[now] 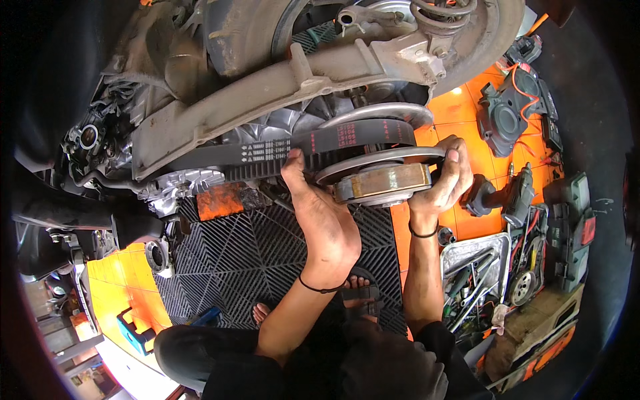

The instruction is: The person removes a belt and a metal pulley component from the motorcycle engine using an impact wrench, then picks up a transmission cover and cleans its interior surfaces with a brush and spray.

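Observation:
A black toothed drive belt (267, 153) runs along the side of a scooter's open transmission case (227, 119) and into the gap of the rear clutch pulley (383, 183). My left hand (327, 223) pinches the belt just left of the pulley, thumb on its outer face; the other fingers are mostly hidden. Curled round the right rim of the pulley's near disc is my right hand (443, 183). The brown clutch shoes face me between both wrists. Behind them, the pulley's far disc (390, 113) sits close to the case, near a shaft.
A ribbed black mat (220, 267) covers orange floor tiles beneath the work. At right lie a metal tray (460, 245) of hand tools, a power tool (513, 197), a black cover (503, 113) and a dark toolbox (567, 227). The rear tyre (243, 33) rises behind the case.

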